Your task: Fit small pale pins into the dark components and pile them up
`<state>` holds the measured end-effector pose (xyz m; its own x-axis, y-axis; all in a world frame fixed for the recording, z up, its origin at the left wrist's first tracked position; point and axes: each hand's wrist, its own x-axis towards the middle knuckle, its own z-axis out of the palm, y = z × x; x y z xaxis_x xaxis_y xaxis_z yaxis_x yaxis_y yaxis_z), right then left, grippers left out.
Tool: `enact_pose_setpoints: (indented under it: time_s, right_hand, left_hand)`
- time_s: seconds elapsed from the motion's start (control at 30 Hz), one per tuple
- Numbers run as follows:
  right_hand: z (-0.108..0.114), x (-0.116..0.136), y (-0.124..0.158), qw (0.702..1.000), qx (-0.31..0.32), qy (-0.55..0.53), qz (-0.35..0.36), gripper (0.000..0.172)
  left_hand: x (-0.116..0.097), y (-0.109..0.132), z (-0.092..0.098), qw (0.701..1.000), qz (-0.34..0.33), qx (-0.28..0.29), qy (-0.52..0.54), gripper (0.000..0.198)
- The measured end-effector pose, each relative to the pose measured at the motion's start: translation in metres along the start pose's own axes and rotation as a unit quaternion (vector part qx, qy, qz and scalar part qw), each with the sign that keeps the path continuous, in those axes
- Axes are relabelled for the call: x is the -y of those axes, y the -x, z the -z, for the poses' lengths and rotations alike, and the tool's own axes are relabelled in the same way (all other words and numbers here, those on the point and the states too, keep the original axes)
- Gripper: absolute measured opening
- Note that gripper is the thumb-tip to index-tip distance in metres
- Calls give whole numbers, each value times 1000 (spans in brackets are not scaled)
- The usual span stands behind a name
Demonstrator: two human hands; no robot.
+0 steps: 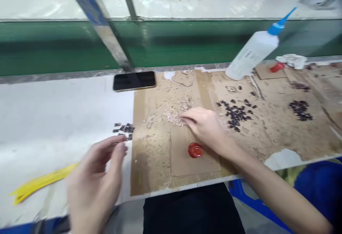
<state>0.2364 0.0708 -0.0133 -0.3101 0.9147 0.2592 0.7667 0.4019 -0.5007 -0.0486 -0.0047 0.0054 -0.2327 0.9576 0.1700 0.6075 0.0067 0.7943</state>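
My left hand [97, 180] hovers over the white tabletop, thumb and forefinger closed together. Something dark shows at its fingertips, too blurred to name. Just beyond those fingers lies a small heap of black parts [127, 128]. At the cardboard sheet's middle, my right hand [204, 125] reaches into a scatter of tiny pinkish pieces [174, 117]. Its thumb and fingers are pinched, and what they hold, if anything, is hidden. Close below that hand, a small red cap [195, 150] rests on a smaller cardboard square [187, 168].
Black parts [236, 114] form a larger pile on the right, with another pile [300, 110] farther over. A white bottle [252, 54] with a blue nozzle leans at the back. A phone [134, 81] lies near a metal post [109, 37]. Yellow strips [44, 181] lie left.
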Motion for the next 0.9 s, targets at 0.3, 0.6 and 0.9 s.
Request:
enact_pose_setpoints:
  time_s: [0.3,0.6,0.9]
  right_hand:
    - [7,-5,5,987,-87,-126,-51,7]
    - [40,28,30,754,-39,-598,-268,23]
    - [37,49,44,786,-79,-556,-259,21]
  left_hand:
    - [-53,5,-42,984,-48,65,159,20]
    - [-91,11,-67,955,-168,91,227,11]
    - [-92,13,-71,947,-281,51,147,13]
